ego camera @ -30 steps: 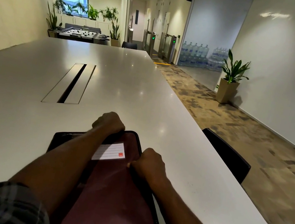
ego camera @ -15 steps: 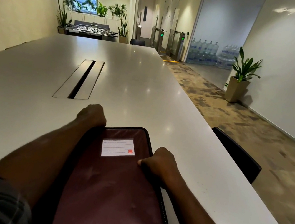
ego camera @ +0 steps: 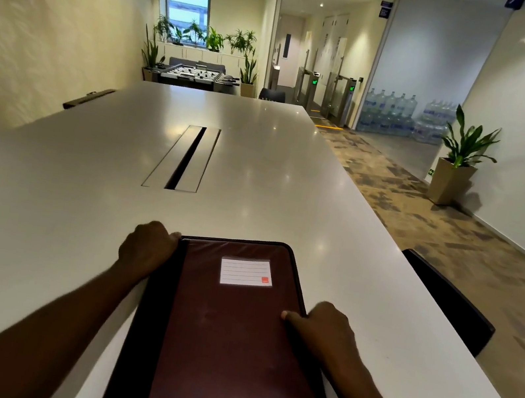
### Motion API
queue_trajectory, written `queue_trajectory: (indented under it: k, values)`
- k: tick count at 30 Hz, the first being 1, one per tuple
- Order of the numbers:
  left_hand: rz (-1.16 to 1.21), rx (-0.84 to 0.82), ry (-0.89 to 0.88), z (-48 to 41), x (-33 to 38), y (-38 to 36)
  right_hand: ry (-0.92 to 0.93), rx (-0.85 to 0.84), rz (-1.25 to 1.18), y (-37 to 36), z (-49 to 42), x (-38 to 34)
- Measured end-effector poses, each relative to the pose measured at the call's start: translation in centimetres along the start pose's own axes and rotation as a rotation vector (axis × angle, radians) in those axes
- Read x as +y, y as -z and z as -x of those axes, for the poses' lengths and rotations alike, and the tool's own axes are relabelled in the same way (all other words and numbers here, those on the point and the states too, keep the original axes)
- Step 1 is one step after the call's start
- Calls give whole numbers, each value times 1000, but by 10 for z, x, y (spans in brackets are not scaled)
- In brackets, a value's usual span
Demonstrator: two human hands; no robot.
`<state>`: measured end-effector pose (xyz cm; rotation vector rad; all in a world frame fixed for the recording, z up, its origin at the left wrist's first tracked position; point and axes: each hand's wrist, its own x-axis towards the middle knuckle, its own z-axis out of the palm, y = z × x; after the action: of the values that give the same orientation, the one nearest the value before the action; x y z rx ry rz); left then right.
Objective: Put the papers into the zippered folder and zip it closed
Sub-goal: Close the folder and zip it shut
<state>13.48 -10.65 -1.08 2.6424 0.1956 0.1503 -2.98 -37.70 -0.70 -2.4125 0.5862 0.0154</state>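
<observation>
Left hand (ego camera: 147, 249) fingers curled on the closed folder's (ego camera: 230, 339) far-left corner, right hand (ego camera: 324, 330) fingers gripping its right edge.

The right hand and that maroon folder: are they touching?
Touching. The head view shows the right hand resting on the folder at its right edge, thumb tip pressed onto the cover with no gap.

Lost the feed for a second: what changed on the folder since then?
The left hand slid from the folder's far edge, near the label, to its far left corner. The cover now lies flat. The right hand stayed on the right edge.
</observation>
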Motion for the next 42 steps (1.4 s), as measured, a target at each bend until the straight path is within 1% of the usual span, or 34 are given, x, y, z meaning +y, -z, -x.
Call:
queue_trajectory:
  k: [4, 8, 13, 16, 20, 22, 25, 29, 33, 37, 42]
  values:
    - [54, -61, -27, 73, -27, 10, -72, -94, 18, 4, 36, 29]
    - [140, -137, 26, 154, -52, 24, -93, -155, 24, 11, 66, 41]
    - [248, -135, 109, 208, -48, 32, -78, -134, -96, 14, 83, 32]
    - [382, -94, 143, 223, -43, 34, -65, -147, -129, 20, 88, 27]
    - [530, -35, 167, 234, -42, 40, -111, -180, -219, 27, 96, 24]
    - [554, -27, 159, 237, -47, 46, -122, -195, -253, 27, 104, 21]
    - [564, -5, 143, 236, -59, 58, -91, -182, -298, 20, 111, 12]
    - [528, 55, 113, 223, -84, 87, -48, -170, -388, 9, 118, -20]
    - [476, 104, 99, 202, -114, 120, -4, -214, -451, -14, 122, -62]
    - [439, 134, 123, 183, -150, 140, 18, -258, -454, -46, 120, -98]
    - [376, 139, 126, 168, -181, 141, 44, -260, -413, -76, 112, -126]
